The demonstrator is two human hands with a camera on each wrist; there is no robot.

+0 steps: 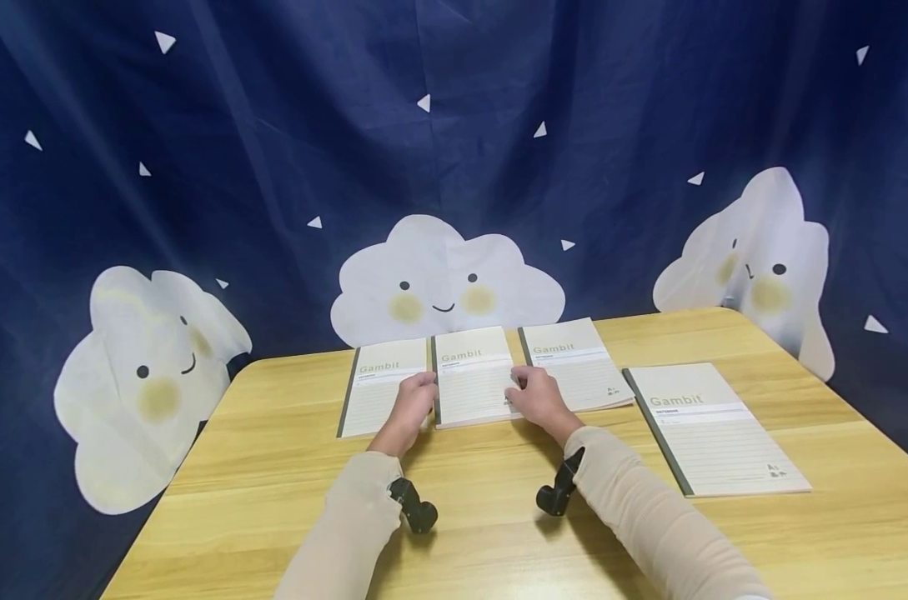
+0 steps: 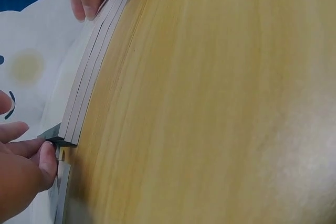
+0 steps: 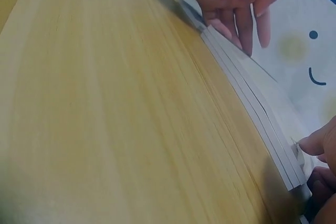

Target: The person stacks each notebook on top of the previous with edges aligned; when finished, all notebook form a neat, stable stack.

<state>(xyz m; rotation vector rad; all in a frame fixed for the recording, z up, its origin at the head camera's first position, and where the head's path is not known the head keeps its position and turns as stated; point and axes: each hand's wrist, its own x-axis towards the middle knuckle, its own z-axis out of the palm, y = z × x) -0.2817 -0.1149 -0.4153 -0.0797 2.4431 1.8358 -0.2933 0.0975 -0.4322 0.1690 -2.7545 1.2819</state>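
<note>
A stack of three cream Gambit notebooks with dark spines lies between both hands, its layered edges plain in the left wrist view. My left hand pinches the spine side near the front corner, thumb and fingers at the dark strip. On the opposite side my right hand grips the near right corner, its thumb on the top cover and the other fingers curled at the edge. Close beside the left hand lies another notebook, partly covered by that hand. One more notebook sits just beyond the right hand.
A separate notebook lies nearer me at the right of the wooden table. Behind the table's far edge hangs a dark blue curtain with white clouds. Each wrist carries a small black camera mount.
</note>
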